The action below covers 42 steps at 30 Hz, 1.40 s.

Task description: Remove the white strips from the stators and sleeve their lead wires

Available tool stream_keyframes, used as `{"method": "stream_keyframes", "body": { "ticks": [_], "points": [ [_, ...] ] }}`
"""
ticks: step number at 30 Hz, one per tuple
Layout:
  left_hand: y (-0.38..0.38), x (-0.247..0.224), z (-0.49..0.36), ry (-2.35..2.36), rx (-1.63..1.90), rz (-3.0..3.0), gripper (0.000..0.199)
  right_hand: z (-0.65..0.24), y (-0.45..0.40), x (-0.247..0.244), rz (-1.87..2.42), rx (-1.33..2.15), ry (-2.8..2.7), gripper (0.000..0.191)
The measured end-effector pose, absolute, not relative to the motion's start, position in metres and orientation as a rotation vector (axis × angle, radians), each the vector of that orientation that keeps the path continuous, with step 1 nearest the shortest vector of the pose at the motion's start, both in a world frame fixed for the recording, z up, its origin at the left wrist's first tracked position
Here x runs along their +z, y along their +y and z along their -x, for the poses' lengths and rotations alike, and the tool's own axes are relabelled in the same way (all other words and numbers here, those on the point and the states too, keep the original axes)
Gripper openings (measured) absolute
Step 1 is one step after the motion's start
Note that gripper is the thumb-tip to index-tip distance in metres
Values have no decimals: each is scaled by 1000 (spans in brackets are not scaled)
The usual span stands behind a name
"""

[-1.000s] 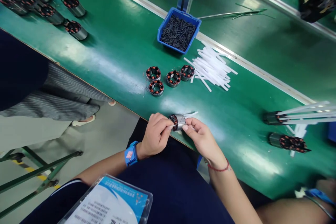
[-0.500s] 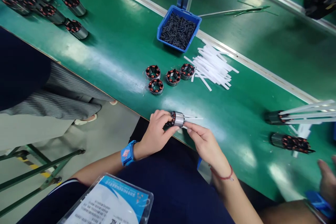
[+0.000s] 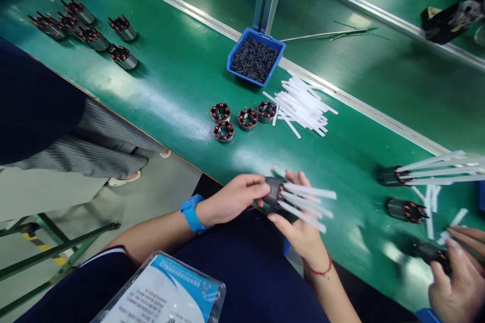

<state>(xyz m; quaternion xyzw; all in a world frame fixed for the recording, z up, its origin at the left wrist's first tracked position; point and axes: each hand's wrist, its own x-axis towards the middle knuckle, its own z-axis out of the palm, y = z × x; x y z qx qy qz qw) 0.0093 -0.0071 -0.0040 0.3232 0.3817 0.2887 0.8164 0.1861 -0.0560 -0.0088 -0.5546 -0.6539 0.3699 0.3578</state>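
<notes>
I get a fairly bright picture, with whitish glare streaking the glossy tabletop (image 3: 162, 68) and soft shadows right of the upright cores (image 3: 124, 58). Blur smears the held core (image 3: 273, 193) and its white strips (image 3: 307, 202); the edges look stretched.

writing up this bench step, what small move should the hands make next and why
Probably close the right hand gently around the white strips: they fan out from the wound core, the left hand grips its body, and the right hand's spread fingers are beside them.
</notes>
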Motion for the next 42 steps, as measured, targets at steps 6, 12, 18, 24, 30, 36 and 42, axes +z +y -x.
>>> {"method": "stream_keyframes", "body": {
  "ticks": [6,12,18,24,30,36,42],
  "points": [
    [7,6,-7,1062,729,-1391,33,-231,-49,-15,1808,479,-1872,38],
    [40,7,45,1835,788,-2237,30,-289,-43,-12,2160,-332,-1624,71],
    [46,-5,57,1904,506,-2408,17,-246,4,15,1929,-287,-1757,53],
    [23,-2,36,1517,659,-2313,9,-191,99,-9,1975,158,-2082,30],
    [7,-4,23,1366,705,-1769,21,-198,98,-4,2067,471,-1971,12],
    [10,-1,22,1398,580,-1683,22,-219,7,14,1765,1125,-1777,19],
    [7,-3,30,1302,578,-1658,18,-198,-48,8,1786,1239,-1775,24]
  ]
}}
